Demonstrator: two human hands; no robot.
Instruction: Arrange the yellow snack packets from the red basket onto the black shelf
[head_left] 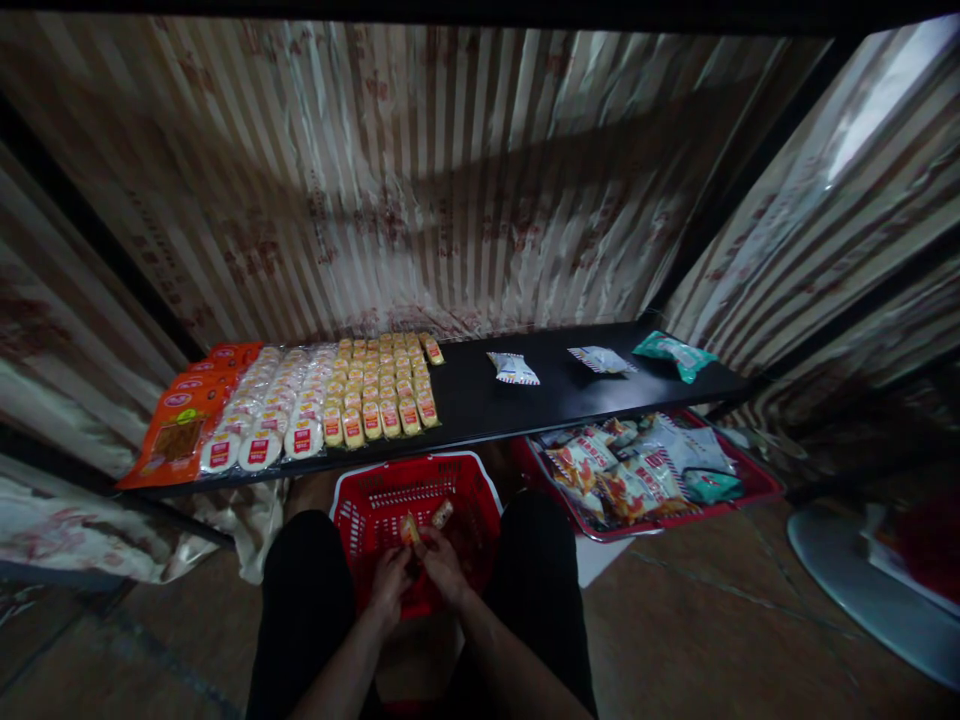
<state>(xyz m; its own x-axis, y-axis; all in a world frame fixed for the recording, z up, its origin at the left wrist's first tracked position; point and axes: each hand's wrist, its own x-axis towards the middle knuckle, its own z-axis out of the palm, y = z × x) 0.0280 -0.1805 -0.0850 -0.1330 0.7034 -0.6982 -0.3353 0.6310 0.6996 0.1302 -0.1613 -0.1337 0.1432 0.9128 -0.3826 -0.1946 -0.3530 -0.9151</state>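
Over a red plastic basket (364,530) with a pale rim, between my knees, my left hand (394,580) and my right hand (442,568) come together. A small yellow packaged snack cake (409,530) sits between their fingertips, both hands closed on it. Just past my right hand, another small wrapped snack (442,514) lies inside the basket. On the black shelf (480,400) beyond stand close rows of yellow packaged snack cakes (390,390), several deep.
Left on the shelf are round white packaged cakes (262,425) and orange bags (184,420). Towards the right lie two white packets (514,368) and a green packet (676,355). Under the shelf, a second red basket (757,485) holds snack bags (645,480). Striped cloth (450,180) hangs behind.
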